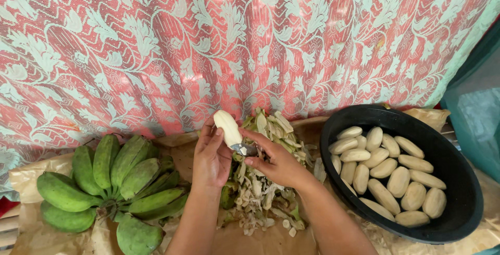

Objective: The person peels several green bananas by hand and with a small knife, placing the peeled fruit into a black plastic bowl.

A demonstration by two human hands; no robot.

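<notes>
My left hand [211,156] holds a pale, mostly peeled banana [227,127] upright above a heap of green peelings [260,182]. My right hand [278,162] grips a small knife [244,149], its blade lying against the lower end of that banana. A bunch of unpeeled green bananas [112,182] lies to the left of my left forearm. At the right stands a black bowl [463,182] with several peeled bananas [390,171] inside.
Brown paper [36,234] covers the surface under the fruit and bowl. A red and white lace patterned cloth [234,41] hangs directly behind. A teal sheet [476,119] is at the far right edge.
</notes>
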